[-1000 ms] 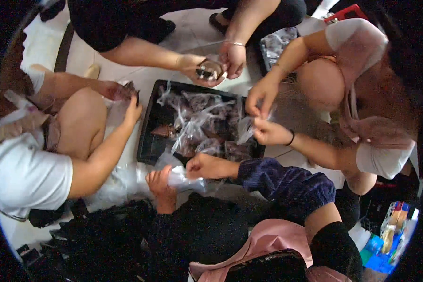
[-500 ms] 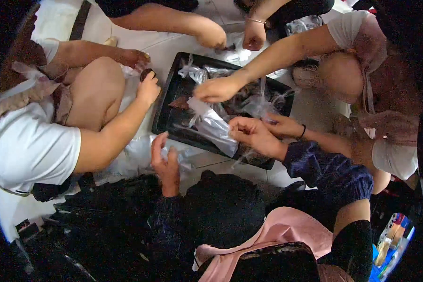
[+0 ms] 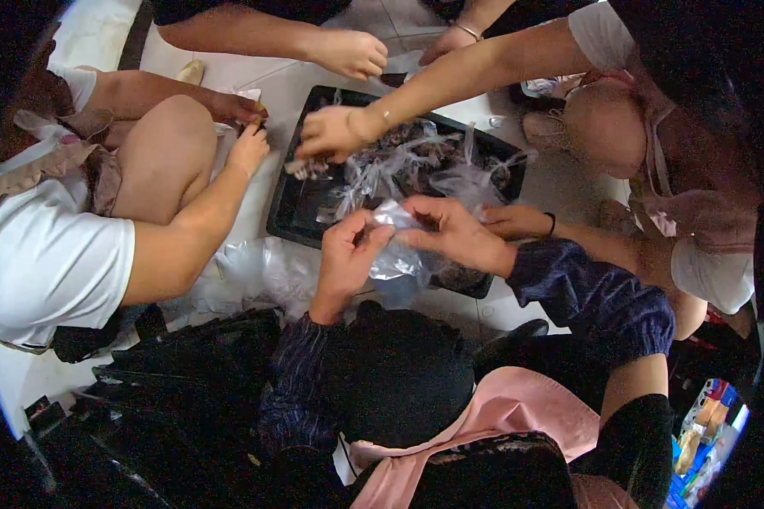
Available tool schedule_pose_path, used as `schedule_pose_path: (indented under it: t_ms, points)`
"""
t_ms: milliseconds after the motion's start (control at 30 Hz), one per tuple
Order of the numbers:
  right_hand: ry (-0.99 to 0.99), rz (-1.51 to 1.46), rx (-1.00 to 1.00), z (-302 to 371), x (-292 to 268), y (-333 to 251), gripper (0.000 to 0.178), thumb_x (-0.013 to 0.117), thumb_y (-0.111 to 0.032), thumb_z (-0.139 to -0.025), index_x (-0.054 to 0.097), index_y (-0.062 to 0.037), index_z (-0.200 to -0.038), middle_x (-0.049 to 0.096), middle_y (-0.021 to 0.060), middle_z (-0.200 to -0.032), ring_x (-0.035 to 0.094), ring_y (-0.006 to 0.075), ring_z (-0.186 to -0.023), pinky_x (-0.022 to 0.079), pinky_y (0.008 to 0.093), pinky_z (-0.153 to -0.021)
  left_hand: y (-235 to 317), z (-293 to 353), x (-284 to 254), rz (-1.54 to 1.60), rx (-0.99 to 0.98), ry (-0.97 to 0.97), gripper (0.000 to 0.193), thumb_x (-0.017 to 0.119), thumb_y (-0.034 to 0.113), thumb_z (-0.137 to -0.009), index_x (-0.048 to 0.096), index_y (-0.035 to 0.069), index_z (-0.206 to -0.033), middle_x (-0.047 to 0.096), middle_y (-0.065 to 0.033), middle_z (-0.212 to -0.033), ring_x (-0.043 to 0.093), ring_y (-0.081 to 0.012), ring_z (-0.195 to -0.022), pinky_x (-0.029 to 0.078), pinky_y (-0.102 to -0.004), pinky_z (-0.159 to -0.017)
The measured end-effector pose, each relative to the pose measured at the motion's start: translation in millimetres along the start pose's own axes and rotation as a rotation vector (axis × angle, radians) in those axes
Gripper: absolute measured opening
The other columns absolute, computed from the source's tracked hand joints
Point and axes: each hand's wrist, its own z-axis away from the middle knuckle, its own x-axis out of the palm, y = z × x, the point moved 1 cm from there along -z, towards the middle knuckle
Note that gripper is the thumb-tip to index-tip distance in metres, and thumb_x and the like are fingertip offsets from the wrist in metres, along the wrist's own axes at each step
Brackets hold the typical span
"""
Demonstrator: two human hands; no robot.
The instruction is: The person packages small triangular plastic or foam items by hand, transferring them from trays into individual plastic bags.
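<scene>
Over the near side of a black tray (image 3: 282, 208), my left hand (image 3: 345, 259) and my right hand (image 3: 463, 242) both pinch the top of a clear plastic bag (image 3: 396, 265). The bag hangs down between them, thin and shiny. In the tray lie several tied clear bags (image 3: 399, 170) with dark contents I cannot make out. A co-worker's hand (image 3: 335, 133) reaches in from the upper right, over the tray's far left part, with something small and pale below its fingers. Another person's hand (image 3: 522, 222) rests by the tray's right side, near my right hand.
Loose clear plastic bags (image 3: 267, 271) lie on the tiled floor left of the tray. At the left, a person in a white shirt (image 3: 55, 246) and another person work with their hands close together. More hands (image 3: 352, 55) are at the far side. A pink cloth (image 3: 526, 407) covers my lap.
My left hand has moved right and taken hold of the plastic bag, which my right hand held alone. The co-worker's hand over the tray has shifted left and away.
</scene>
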Motion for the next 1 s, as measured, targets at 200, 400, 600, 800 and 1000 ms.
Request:
schedule_pose_path:
  t_ms: [200, 400, 600, 800, 1000]
  points:
    - [0.088, -0.031, 0.254, 0.8, -7.9, 1.2, 0.023, 0.066, -0.018, -0.089, 0.060, 0.0013, -0.080, 0.048, -0.0051, -0.069, 0.041, 0.0033, -0.067, 0.036, 0.0231, -0.055, -1.2, 13.3, -22.5, 0.050, -0.137, -0.019, 0.018, 0.071, 0.011, -0.082, 0.059, 0.002, -0.074, 0.045, 0.0078, -0.061, 0.036, -0.0011, -0.059, 0.030, -0.0201, -0.051]
    - [0.153, 0.233, -0.093, -0.9, -2.8, -12.3, 0.023, 0.065, -0.018, -0.089, 0.059, 0.0046, -0.087, 0.054, 0.0028, -0.069, 0.043, 0.0063, -0.067, 0.040, 0.0275, -0.056, -5.7, 18.1, -18.9, -0.033, -0.154, 0.035, 0.018, 0.073, 0.012, -0.079, 0.059, 0.001, -0.072, 0.050, 0.0061, -0.060, 0.040, -0.0014, -0.058, 0.033, -0.0206, -0.050]
    - [0.076, 0.469, 0.087, 3.0, -25.4, -14.1, 0.024, 0.063, -0.020, -0.090, 0.060, 0.0042, -0.088, 0.052, 0.0077, -0.066, 0.042, 0.0093, -0.062, 0.040, 0.0298, -0.054, 6.8, 24.9, -51.0, -0.289, -0.179, -0.020, 0.016, 0.071, 0.012, -0.080, 0.061, 0.001, -0.075, 0.051, 0.0019, -0.059, 0.043, -0.0040, -0.057, 0.036, -0.0237, -0.050]
    - [0.127, 0.373, 0.054, 5.4, -25.7, -23.0, 0.026, 0.060, -0.018, -0.093, 0.052, 0.0027, -0.078, 0.042, 0.0028, -0.062, 0.038, 0.0086, -0.060, 0.036, 0.0280, -0.052, -3.8, 22.4, -65.8, -0.327, -0.079, 0.080, 0.010, 0.065, 0.009, -0.082, 0.060, 0.001, -0.079, 0.052, -0.0015, -0.064, 0.046, -0.0070, -0.061, 0.040, -0.0266, -0.055]
    - [0.127, 0.051, 0.195, 11.7, -27.4, -10.9, 0.016, 0.058, -0.013, -0.094, 0.053, 0.0006, -0.102, 0.052, -0.0047, -0.076, 0.044, 0.0034, -0.068, 0.038, 0.0226, -0.056, -22.9, 32.0, -95.7, -1.192, -0.209, 0.261, 0.009, 0.060, 0.006, -0.084, 0.058, -0.001, -0.088, 0.062, -0.0130, -0.079, 0.059, -0.0251, -0.070, 0.047, -0.0380, -0.068]
